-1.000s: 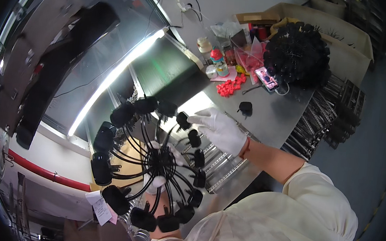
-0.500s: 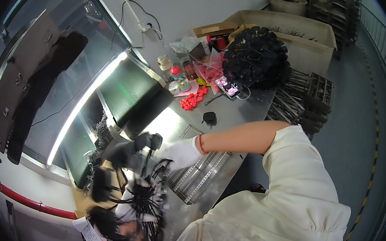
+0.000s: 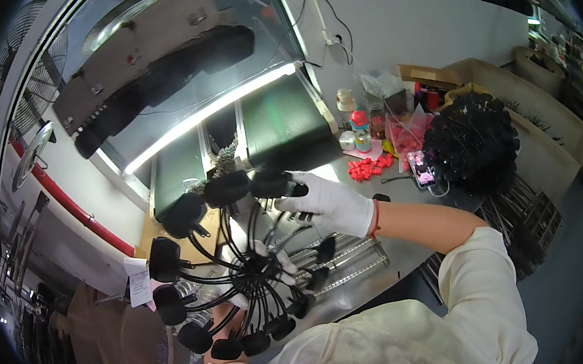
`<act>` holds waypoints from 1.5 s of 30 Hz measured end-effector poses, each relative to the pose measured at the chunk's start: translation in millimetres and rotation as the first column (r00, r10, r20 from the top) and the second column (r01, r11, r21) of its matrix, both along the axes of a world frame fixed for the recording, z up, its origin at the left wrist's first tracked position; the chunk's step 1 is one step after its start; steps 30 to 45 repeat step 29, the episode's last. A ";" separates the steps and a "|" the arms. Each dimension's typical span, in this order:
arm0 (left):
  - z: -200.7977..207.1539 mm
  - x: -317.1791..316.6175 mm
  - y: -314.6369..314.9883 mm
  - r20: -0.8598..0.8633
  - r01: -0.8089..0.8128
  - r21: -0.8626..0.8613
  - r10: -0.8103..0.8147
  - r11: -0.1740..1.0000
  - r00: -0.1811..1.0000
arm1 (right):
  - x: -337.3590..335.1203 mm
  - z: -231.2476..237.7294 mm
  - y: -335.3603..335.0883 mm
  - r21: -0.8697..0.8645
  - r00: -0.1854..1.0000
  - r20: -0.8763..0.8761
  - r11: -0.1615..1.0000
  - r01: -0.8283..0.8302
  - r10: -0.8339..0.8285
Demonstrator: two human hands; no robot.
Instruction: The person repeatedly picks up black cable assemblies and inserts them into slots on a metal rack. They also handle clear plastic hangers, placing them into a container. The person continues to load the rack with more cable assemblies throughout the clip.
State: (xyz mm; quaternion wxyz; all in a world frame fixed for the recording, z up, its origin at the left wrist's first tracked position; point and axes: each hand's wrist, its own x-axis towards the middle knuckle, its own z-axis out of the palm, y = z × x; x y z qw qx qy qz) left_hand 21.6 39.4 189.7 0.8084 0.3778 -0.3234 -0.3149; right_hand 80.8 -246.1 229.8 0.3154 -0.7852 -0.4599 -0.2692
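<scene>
A round bundle of thin black stems with flat rounded black heads [image 3: 179, 217] is spread like a wheel before me. My left hand [image 3: 286, 264], in a white glove, is closed around the bundle's centre from behind; the stems hide most of it. At the bundle's upper edge, my right hand [image 3: 335, 204], also gloved in white with a red cord at the wrist, has its fingers curled on a black head. Below it, long metal racks [image 3: 357, 262] lie on the metal table [image 3: 391, 279].
Red pieces [image 3: 370, 167], small bottles [image 3: 358, 122] and a lit phone [image 3: 420, 168] lie at the table's far side. Beside them stands a big black cluster [image 3: 474, 140]. A green conveyor belt [image 3: 283, 121] runs under a bright tube light [image 3: 214, 115].
My view has swung, shifting the table items to the right. The bundle now faces me more openly, and my right hand has moved to its upper edge.
</scene>
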 end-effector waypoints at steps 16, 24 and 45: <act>25.9 23.7 59.4 0.064 -0.223 0.270 0.214 0.937 0.975 | 29.8 -93.2 -65.7 -0.541 0.954 -0.298 0.825 -0.164 -0.006; 33.5 -2.7 18.7 -0.010 0.125 0.192 -0.125 0.973 0.992 | -4.5 54.7 27.1 -0.176 0.971 0.227 0.984 -0.030 0.070; 78.8 6.3 23.3 0.842 -0.687 0.538 -0.272 0.488 0.465 | 9.6 28.1 19.7 -0.265 0.994 -0.090 0.964 0.034 -0.059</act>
